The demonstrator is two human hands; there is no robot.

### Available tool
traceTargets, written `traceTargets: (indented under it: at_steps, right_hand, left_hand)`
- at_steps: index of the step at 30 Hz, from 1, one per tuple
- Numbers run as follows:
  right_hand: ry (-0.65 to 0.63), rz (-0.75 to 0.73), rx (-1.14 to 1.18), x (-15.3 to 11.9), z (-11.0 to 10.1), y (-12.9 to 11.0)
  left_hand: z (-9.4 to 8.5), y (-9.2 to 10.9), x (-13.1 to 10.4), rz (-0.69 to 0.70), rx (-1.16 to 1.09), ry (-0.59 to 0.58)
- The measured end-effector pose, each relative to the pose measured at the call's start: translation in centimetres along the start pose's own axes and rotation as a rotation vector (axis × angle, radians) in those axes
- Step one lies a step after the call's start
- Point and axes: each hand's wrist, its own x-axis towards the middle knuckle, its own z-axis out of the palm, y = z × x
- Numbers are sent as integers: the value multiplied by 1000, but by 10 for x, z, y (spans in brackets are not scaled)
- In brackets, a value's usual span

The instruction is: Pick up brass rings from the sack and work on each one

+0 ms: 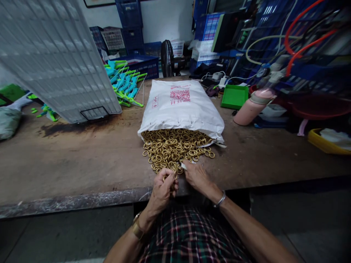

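Brass-coloured rings (167,151) spill in a heap from the open mouth of a white woven sack (161,106), which lies on its side and bears a red printed square code. My left hand (163,188) is closed around several rings at the near edge of the heap. Beside it, my right hand (199,176) reaches to the heap's front right, its fingers pinched on a small whitish piece (184,166) whose kind I cannot make out. The two hands are close together but apart.
The brown worktable (82,164) ends just under my hands. A tall translucent ribbed panel (63,54) and turquoise-green plastic parts (124,82) stand at left. To the right are a pink bottle (251,107), a green tray (234,96) and a yellow basket (326,144).
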Motion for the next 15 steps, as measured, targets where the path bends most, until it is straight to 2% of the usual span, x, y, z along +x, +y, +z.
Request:
traceTargets:
  at_steps: [3,5,7,11,15]
  right_hand:
    - [102,0,112,5,-6,5]
    - [166,-4,293,7,-6,3]
    - [171,20,521,9,-4,-2]
    - [43,19,871,10,6,-9]
    - [-108,-20,994,7,12,-9]
  left_hand:
    - [2,9,-2,-44,-129,-56]
    - [1,12,1,-66,-228,-85]
    - [-1,11,4,-69,-305,-122]
    - [-5,6,9,-117,-376,-136]
    - [-7,1,10,-157,-353,-96]
